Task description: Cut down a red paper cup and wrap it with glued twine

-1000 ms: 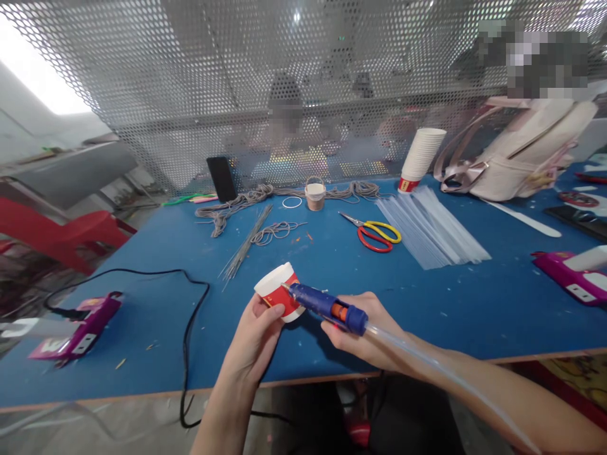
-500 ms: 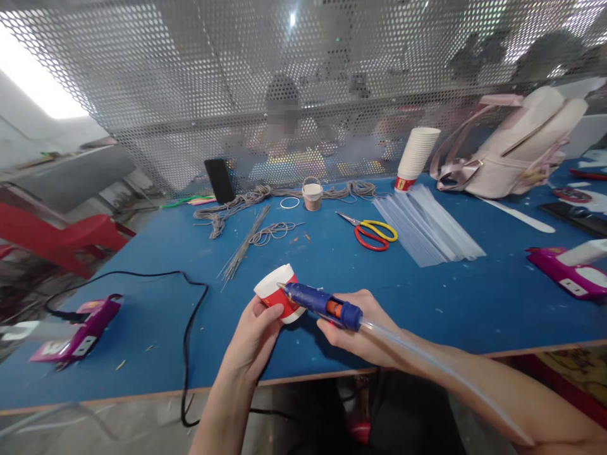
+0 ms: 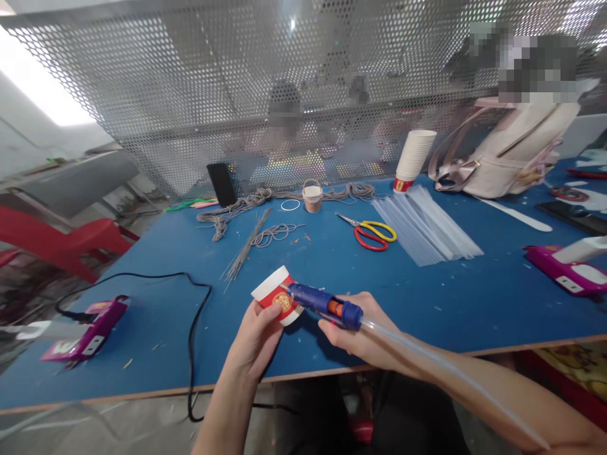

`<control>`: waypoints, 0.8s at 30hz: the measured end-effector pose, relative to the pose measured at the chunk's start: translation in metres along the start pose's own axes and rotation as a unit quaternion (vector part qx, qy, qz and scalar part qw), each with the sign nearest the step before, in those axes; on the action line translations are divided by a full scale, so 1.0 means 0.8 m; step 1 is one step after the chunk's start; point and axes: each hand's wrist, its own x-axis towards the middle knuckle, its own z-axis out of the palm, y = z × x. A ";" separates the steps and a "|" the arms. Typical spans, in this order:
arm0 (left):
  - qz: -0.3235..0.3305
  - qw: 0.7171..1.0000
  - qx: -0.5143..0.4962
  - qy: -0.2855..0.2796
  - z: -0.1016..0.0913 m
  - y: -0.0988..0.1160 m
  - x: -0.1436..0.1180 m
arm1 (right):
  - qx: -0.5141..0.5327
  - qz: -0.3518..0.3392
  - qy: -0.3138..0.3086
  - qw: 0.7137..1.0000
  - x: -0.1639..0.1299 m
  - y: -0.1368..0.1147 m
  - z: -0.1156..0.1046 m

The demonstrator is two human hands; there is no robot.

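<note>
Head view: my left hand fingers wrap a red-and-white paper cup, tilted above the blue table's near edge. My right hand grips a blue hot-glue gun, nozzle touching the cup's side. Yellow-and-red scissors and clear glue sticks lie toward the far edge. My right fingers are mostly hidden under the gun.

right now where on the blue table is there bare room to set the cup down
Widest bare patch: blue table right of the right hand, below the glue sticks, left of the pink box. Another lies between the black cord and the cup in the left hand. The far edge is crowded: twine, scissors, cup stack.
</note>
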 end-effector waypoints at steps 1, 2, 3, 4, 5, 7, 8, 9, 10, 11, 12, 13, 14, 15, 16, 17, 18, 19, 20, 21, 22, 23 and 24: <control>-0.001 1.000 0.007 0.000 0.000 -0.001 0.000 | -0.007 -0.012 0.000 1.000 -0.001 0.001 0.002; -0.001 1.000 0.013 0.003 0.000 -0.001 -0.001 | -0.010 -0.019 0.000 1.000 -0.001 0.001 0.004; 0.001 1.000 0.016 0.007 0.000 -0.002 -0.002 | -0.011 -0.019 0.003 1.000 -0.002 0.001 0.005; 0.005 1.000 0.017 0.012 0.000 -0.002 -0.003 | -0.011 -0.016 0.006 1.000 -0.002 0.001 0.005; 0.010 1.000 0.017 0.016 0.001 -0.003 -0.003 | -0.010 -0.009 0.008 1.000 -0.002 0.000 0.005; 0.020 0.999 0.013 0.024 0.001 -0.004 -0.004 | -0.007 0.000 0.012 1.000 -0.003 -0.001 0.005; 0.026 0.999 0.012 0.026 0.001 -0.005 -0.004 | -0.007 0.002 0.014 1.000 -0.003 -0.002 0.004; 0.031 0.999 0.010 0.027 0.001 -0.006 -0.004 | -0.007 0.002 0.016 1.000 -0.004 -0.002 0.005; 0.034 0.999 0.009 0.027 0.001 -0.006 -0.003 | -0.006 0.001 0.016 1.000 -0.004 -0.002 0.006; 0.036 0.999 0.009 0.027 0.000 -0.007 -0.002 | -0.007 -0.002 0.016 1.000 -0.005 -0.002 0.007; 0.038 0.999 0.010 0.026 -0.001 -0.007 -0.001 | -0.008 -0.009 0.016 1.000 -0.006 -0.001 0.009; 0.040 0.999 0.010 0.026 -0.003 -0.007 0.000 | -0.009 -0.021 0.017 1.000 -0.006 0.000 0.012; 0.041 0.999 0.013 0.026 -0.004 -0.007 0.001 | -0.010 -0.036 0.020 0.999 -0.007 0.002 0.014; 0.044 0.999 0.017 0.027 -0.005 -0.007 0.002 | -0.011 -0.055 0.023 0.998 -0.007 0.004 0.017; 0.048 0.998 0.020 0.028 -0.006 -0.007 0.002 | -0.013 -0.075 0.026 0.997 -0.007 0.007 0.019; 0.052 0.998 0.024 0.031 -0.006 -0.007 0.002 | -0.015 -0.089 0.027 0.996 -0.007 0.009 0.020; 0.058 0.997 0.026 0.034 -0.007 -0.007 0.002 | -0.017 -0.096 0.029 0.995 -0.006 0.012 0.022; 0.063 0.997 0.026 0.037 -0.007 -0.007 0.001 | -0.020 -0.097 0.030 0.995 -0.006 0.014 0.022; 0.068 0.997 0.025 0.039 -0.007 -0.007 0.001 | -0.021 -0.091 0.033 0.995 -0.005 0.016 0.023; 0.071 0.996 0.025 0.040 -0.006 -0.007 0.001 | -0.022 -0.082 0.035 0.996 -0.004 0.017 0.023; 0.073 0.996 0.025 0.041 -0.006 -0.007 0.001 | -0.021 -0.074 0.037 0.996 -0.004 0.017 0.023; 0.073 0.996 0.027 0.043 -0.006 -0.007 0.001 | -0.019 -0.071 0.039 0.997 -0.003 0.018 0.024; 0.074 0.996 0.030 0.047 -0.007 -0.008 0.001 | -0.019 -0.074 0.039 0.996 -0.003 0.018 0.025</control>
